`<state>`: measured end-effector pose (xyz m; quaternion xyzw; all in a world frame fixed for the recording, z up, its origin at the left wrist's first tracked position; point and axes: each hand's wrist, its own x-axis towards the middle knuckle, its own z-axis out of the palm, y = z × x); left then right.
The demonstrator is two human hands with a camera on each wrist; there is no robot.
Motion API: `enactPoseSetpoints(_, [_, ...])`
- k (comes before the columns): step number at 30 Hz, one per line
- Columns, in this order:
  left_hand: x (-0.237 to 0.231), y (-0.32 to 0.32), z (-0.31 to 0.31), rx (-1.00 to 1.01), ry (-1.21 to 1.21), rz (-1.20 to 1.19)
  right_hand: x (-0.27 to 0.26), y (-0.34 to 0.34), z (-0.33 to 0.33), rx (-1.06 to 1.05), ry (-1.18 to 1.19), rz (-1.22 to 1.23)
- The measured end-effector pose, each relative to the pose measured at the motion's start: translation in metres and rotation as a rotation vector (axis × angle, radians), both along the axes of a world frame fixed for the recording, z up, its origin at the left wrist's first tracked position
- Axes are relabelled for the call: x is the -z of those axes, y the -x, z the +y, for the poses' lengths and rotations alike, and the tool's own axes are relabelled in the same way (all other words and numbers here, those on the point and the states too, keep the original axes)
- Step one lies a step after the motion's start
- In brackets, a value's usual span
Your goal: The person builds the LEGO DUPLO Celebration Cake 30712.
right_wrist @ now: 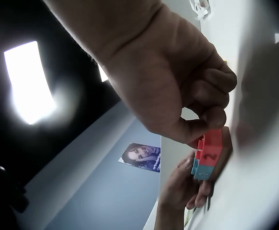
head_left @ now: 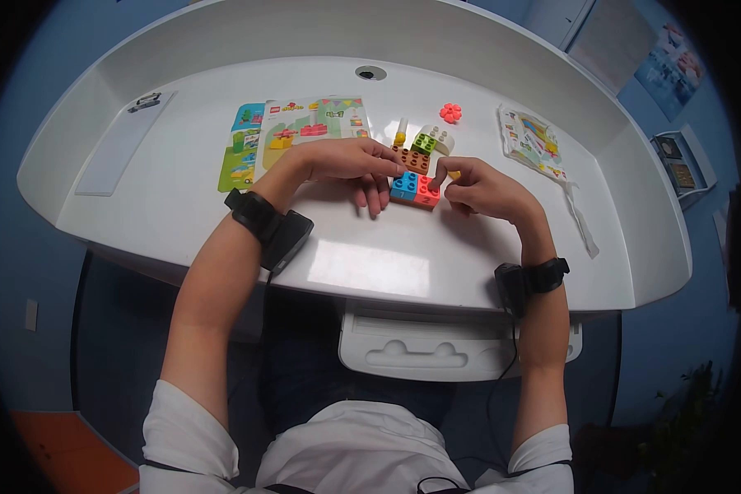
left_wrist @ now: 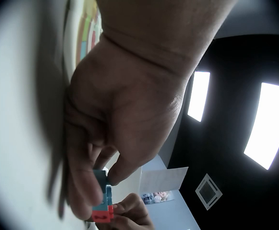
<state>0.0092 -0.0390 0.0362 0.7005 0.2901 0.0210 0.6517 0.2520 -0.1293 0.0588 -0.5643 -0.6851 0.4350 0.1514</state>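
A blue toy brick (head_left: pixel 404 186) marked 1 and a red toy brick (head_left: pixel 427 193) marked 2 sit side by side on a brown base (right_wrist: pixel 223 154). My left hand (head_left: pixel 346 163) holds the blue brick at its left end between thumb and fingers, the lower fingers near the tabletop. From the other side my right hand (head_left: pixel 487 188) pinches the red brick with thumb and curled index finger. Just behind stand a brown studded brick (head_left: pixel 413 158), a green brick (head_left: pixel 424 143), a white brick (head_left: pixel 440 137) and a yellow piece with a white candle-like top (head_left: pixel 401 132).
A coral flower piece (head_left: pixel 450 113) lies further back. Instruction booklets (head_left: pixel 305 123) are at left, partly under the left forearm, with a clipboard (head_left: pixel 128 144) beyond. A torn plastic bag (head_left: pixel 531 142) lies at right. A raised wall (head_left: pixel 247 41) rims the white desk; an open drawer (head_left: pixel 420 354) is below.
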Motion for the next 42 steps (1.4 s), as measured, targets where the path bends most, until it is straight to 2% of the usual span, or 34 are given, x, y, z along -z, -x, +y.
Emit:
enactPoseSetpoints(8, [0.001, 0.000, 0.002, 0.028, -0.014, 0.016, 0.006, 0.002, 0.003, 0.020, -0.024, 0.009])
enactPoseSetpoints(11, [0.001, -0.001, 0.001, 0.021, -0.017, 0.025, 0.015, 0.002, 0.002, 0.047, -0.129, 0.097])
enactPoseSetpoints(17, [0.001, 0.001, 0.002, 0.016, 0.014, -0.011, 0.014, -0.005, 0.005, -0.045, -0.132, 0.097])
enactPoseSetpoints(19, [0.001, 0.003, 0.002, -0.001, 0.046, -0.037, 0.021, -0.005, 0.009, 0.036, -0.266, 0.256])
enactPoseSetpoints(20, [0.001, 0.004, 0.002, -0.005, 0.044, -0.040, 0.020, -0.005, 0.009, 0.032, -0.268, 0.254])
enactPoseSetpoints(22, [0.001, 0.004, 0.002, -0.037, 0.081, -0.052, 0.018, -0.001, 0.006, 0.204, -0.326, 0.173])
enactPoseSetpoints(23, [0.001, 0.005, 0.002, -0.040, 0.080, -0.055, 0.015, 0.002, 0.005, 0.199, -0.327, 0.170])
enactPoseSetpoints(25, [-0.001, 0.007, 0.002, -0.024, 0.056, -0.087, 0.013, 0.005, 0.002, 0.165, -0.324, -0.127])
enactPoseSetpoints(28, [-0.003, 0.007, 0.004, -0.063, 0.017, -0.183, 0.019, 0.004, 0.005, 0.063, -0.409, -0.258])
enactPoseSetpoints(32, [-0.001, 0.010, 0.013, -0.101, 0.025, -0.209, 0.023, 0.004, 0.005, 0.071, -0.450, -0.205])
enactPoseSetpoints(38, [-0.001, 0.008, 0.008, -0.067, 0.008, -0.034, 0.019, 0.007, 0.003, 0.091, -0.382, -0.263])
enactPoseSetpoints(40, [-0.001, 0.006, 0.007, -0.073, -0.052, -0.012, 0.023, 0.006, 0.005, 0.075, -0.446, -0.260])
enactPoseSetpoints(42, [-0.001, 0.003, 0.005, -0.056, -0.125, -0.003, 0.015, 0.005, 0.004, 0.060, -0.398, -0.294])
